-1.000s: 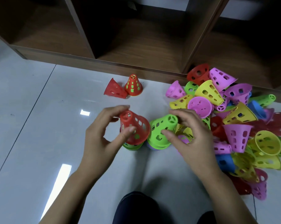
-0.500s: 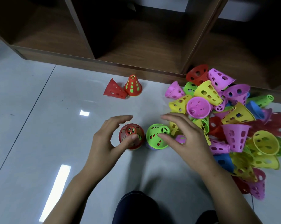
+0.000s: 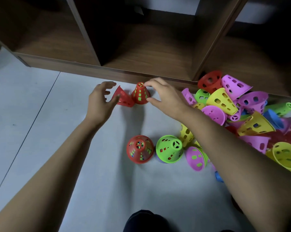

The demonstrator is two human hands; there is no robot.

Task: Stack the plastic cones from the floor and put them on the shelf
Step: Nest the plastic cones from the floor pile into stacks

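Head view:
- Both hands gone fwd off 2 near stacks. Red-topped stack (image 3: pixel 139 149) and green-topped stack (image 3: pixel 169 149) left standing side by side on floor (image 3: pixel 41 131).
- L hand (image 3: pixel 100 102): fingers spread, holds nothing, just beside tipped red cone (image 3: pixel 123 99).
- R hand (image 3: pixel 165 96): half-curled round upright red cone (image 3: pixel 140 95), forefinger at tip, thumb at base. Firm hold? Can't tell.
- Judged: fetching strays to add.
- Count: 2 stacks, 2 red strays by shelf (image 3: pixel 149 52). Loose pile (image 3: pixel 228 104) on right, too many to count.
- Shelf: 3 bays seen, no cones inside.

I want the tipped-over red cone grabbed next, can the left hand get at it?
Probably yes: the left hand is open right beside the tipped-over red cone, nothing lies between them, and the right hand is at the upright cone beside it.
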